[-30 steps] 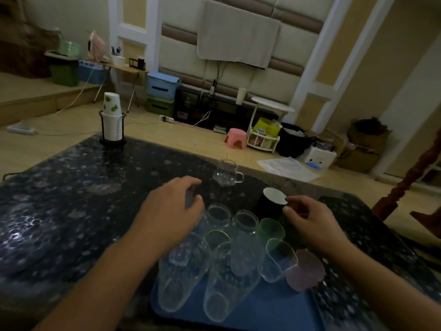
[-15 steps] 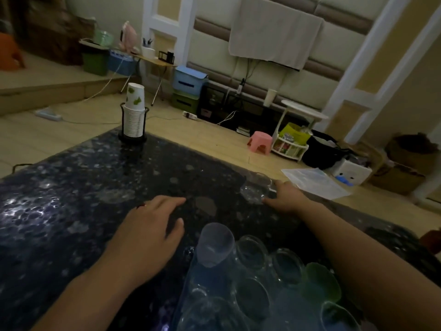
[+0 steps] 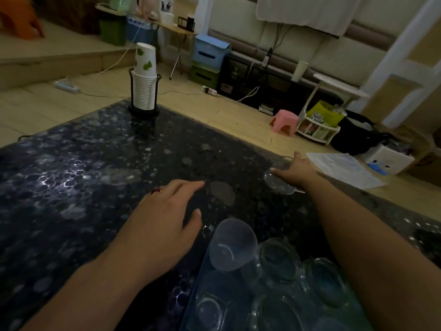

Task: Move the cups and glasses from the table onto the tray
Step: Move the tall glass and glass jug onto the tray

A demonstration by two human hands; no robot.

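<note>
The glass (image 3: 278,183) is small and clear, nearly lost against the dark speckled table (image 3: 83,177); only its pale rim and curved wall catch light. It sits at the table's far edge, at about two o'clock from the tray (image 3: 191,304), well apart from it. The right hand (image 3: 297,169) reaches out over it, thumb on the near rim and fingers stretched along the far side; whether it truly clasps the glass I cannot tell, since blur hides the contact. The left hand (image 3: 164,223) lies palm down on the table at nine o'clock from the tray, fingers loosely spread, holding nothing. On the blue tray at six o'clock stand several clear cups (image 3: 232,244), packed close together. A stack of paper cups (image 3: 144,89) in a black holder stands at eleven o'clock.
</note>
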